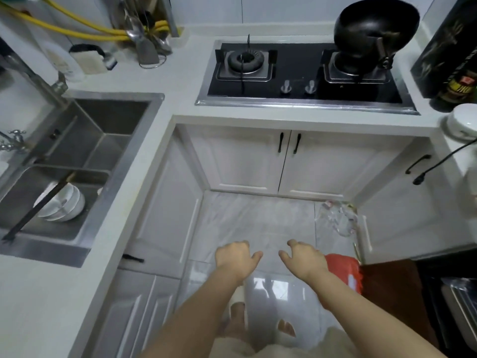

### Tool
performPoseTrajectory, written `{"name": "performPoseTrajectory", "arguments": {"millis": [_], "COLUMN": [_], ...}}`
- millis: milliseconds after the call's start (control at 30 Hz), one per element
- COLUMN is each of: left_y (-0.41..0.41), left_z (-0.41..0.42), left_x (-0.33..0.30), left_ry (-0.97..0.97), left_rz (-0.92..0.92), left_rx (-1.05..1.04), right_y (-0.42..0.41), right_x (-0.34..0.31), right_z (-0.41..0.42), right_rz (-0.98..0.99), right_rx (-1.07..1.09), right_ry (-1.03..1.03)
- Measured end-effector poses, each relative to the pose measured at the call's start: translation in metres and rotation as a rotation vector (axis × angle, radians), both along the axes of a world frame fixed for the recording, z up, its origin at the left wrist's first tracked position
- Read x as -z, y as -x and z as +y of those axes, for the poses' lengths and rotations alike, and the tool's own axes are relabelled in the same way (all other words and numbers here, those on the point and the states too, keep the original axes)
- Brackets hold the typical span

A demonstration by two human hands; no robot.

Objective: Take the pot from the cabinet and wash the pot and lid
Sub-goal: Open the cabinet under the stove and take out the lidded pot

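Observation:
Both hands hang in front of me above the tiled floor, holding nothing. My left hand (pixel 236 257) has loosely curled fingers, and my right hand (pixel 303 257) mirrors it a short way to the right. Straight ahead, under the hob, the white cabinet (pixel 284 161) has two doors with black handles, both closed. No pot or lid from the cabinet shows. To the left lies the steel sink (pixel 85 140), with its tap (pixel 38 78) at the back left.
A black wok (pixel 374 29) sits on the right burner of the gas hob (pixel 304 73). White bowls (pixel 63 202) lie in the sink's near basin. A utensil rack (pixel 147 42) stands at the back. A red bag (pixel 344 270) and a clear plastic bag (pixel 338 218) lie on the floor to the right.

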State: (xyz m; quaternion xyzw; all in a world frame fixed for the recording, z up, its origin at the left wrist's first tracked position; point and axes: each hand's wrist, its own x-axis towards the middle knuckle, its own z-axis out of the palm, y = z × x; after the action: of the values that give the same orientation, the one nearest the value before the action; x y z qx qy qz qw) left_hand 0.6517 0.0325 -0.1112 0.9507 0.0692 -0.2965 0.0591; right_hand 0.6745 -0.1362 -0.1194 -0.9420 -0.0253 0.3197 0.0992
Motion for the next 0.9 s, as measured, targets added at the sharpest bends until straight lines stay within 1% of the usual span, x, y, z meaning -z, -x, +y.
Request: {"name": "performPoseTrajectory", "arguments": {"millis": [267, 400, 533, 733, 900], "left_y": [-0.084, -0.116, -0.144, -0.187, -0.223], "left_z": [0.053, 0.064, 0.059, 0.043, 0.021], "left_x": [-0.001, -0.001, -0.002, 0.001, 0.006], "left_ry": [-0.005, -0.015, 0.004, 0.025, 0.023], "left_rz": [-0.038, -0.052, -0.061, -0.075, -0.091], "left_rx": [0.105, 0.142, 0.161, 0.171, 0.140], "right_y": [-0.068, -0.092, -0.114, -0.156, -0.200], "right_x": [-0.002, -0.006, -0.008, -0.004, 0.000], "right_z": [0.049, 0.060, 0.057, 0.043, 0.017], "right_rz": [-0.021, -0.055, -0.061, -0.047, -0.038], "right_rx": [0.116, 0.166, 0.192, 0.176, 0.151], "right_ry": [-0.009, -0.026, -0.019, -0.011, -0.024]}}
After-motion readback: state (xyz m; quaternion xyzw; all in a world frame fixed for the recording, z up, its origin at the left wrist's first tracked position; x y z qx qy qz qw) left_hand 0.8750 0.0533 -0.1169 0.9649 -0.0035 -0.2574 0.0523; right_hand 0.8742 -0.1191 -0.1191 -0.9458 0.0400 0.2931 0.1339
